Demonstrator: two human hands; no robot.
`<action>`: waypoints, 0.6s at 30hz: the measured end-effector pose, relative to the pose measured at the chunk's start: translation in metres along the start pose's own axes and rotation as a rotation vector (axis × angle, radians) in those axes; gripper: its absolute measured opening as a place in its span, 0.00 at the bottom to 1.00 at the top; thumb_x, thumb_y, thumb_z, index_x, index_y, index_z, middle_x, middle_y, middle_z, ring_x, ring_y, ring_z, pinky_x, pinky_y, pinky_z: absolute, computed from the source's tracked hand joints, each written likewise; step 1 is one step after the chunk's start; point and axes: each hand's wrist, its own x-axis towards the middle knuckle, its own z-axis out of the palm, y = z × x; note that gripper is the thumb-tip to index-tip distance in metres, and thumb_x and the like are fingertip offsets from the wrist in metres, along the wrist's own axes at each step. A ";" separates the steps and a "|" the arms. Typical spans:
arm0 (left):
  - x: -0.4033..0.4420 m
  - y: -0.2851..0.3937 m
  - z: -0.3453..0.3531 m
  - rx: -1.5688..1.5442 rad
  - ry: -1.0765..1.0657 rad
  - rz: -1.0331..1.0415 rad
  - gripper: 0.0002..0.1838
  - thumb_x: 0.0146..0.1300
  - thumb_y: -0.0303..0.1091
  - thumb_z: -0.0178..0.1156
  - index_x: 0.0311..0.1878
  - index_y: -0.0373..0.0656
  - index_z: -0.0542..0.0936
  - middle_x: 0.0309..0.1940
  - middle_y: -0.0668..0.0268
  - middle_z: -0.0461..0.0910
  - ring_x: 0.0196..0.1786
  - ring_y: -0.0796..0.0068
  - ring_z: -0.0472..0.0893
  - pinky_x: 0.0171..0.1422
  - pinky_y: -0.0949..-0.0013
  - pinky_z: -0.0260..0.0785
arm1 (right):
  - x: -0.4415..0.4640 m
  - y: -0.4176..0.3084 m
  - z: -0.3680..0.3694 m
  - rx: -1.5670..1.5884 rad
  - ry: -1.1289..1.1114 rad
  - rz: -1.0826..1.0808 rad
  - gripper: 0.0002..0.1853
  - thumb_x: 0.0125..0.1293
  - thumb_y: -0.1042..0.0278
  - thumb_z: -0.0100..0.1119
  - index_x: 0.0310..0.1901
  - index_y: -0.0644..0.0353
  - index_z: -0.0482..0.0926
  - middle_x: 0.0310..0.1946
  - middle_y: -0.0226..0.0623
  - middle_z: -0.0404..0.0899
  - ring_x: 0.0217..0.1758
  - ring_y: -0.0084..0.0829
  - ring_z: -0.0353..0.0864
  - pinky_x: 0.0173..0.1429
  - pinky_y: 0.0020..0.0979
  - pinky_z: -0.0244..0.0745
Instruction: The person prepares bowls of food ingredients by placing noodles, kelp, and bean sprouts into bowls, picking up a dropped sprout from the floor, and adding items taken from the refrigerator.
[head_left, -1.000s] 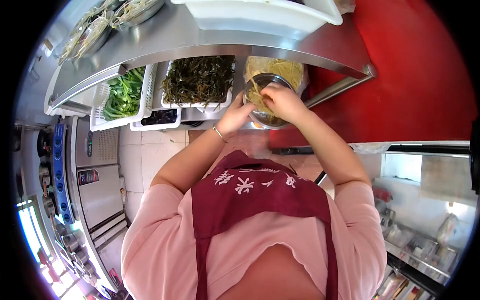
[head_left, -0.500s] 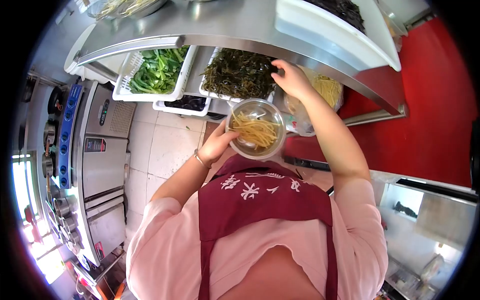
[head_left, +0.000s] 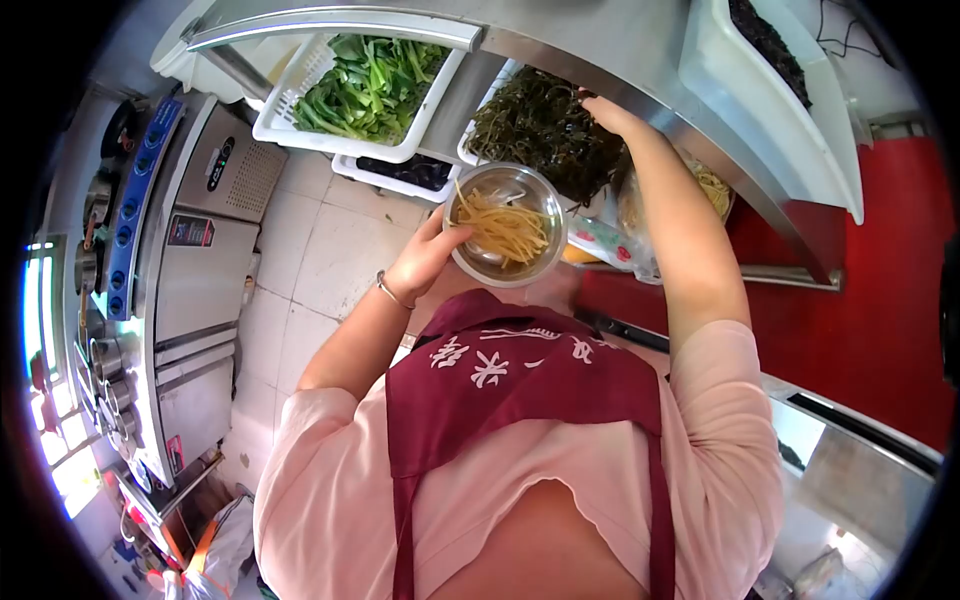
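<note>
My left hand [head_left: 428,262] grips the near-left rim of a round metal bowl [head_left: 547,252], its thumb over the edge. Pale yellow noodle-like strips [head_left: 508,228] lie inside the bowl. My right hand [head_left: 606,113] reaches under the steel shelf edge to the far right side of a white basket heaped with dark green shredded seaweed [head_left: 540,130]. Its fingers dip into the shreds and are mostly hidden, so their grip does not show. The bowl is just in front of the seaweed basket.
Left of the seaweed is a white basket [head_left: 408,150] of cut green leaves, above a tray [head_left: 350,172] of dark food. Under my right forearm are plastic bags [head_left: 640,205] with yellowish strips. The steel shelf [head_left: 590,45] overhangs the baskets. A white tub [head_left: 705,65] stands on it.
The view has shifted, so the baskets appear further right. My right hand has gone from the seaweed's right edge deeper among the shreds. The left hand still holds the bowl.
</note>
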 end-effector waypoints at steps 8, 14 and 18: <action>0.007 0.010 0.016 0.122 0.070 -0.107 0.24 0.62 0.32 0.54 0.62 0.37 0.66 0.48 0.66 0.76 0.46 0.79 0.75 0.45 0.80 0.68 | -0.053 -0.036 -0.078 1.350 0.157 -0.062 0.15 0.65 0.60 0.52 0.44 0.65 0.75 0.30 0.34 0.76 0.31 0.25 0.75 0.40 0.28 0.73; 0.011 -0.009 0.016 0.020 0.025 -0.089 0.23 0.63 0.33 0.54 0.61 0.39 0.66 0.45 0.67 0.77 0.39 0.81 0.76 0.41 0.79 0.69 | -0.080 -0.052 -0.111 1.279 0.272 -0.101 0.12 0.65 0.65 0.52 0.43 0.65 0.75 0.29 0.33 0.76 0.29 0.24 0.74 0.39 0.26 0.72; 0.005 -0.013 0.019 -0.028 0.057 -0.208 0.23 0.64 0.32 0.54 0.61 0.38 0.66 0.45 0.66 0.77 0.41 0.80 0.77 0.42 0.78 0.70 | -0.112 -0.065 -0.109 1.127 0.178 -0.026 0.11 0.65 0.67 0.51 0.43 0.65 0.75 0.28 0.33 0.75 0.28 0.23 0.74 0.38 0.24 0.71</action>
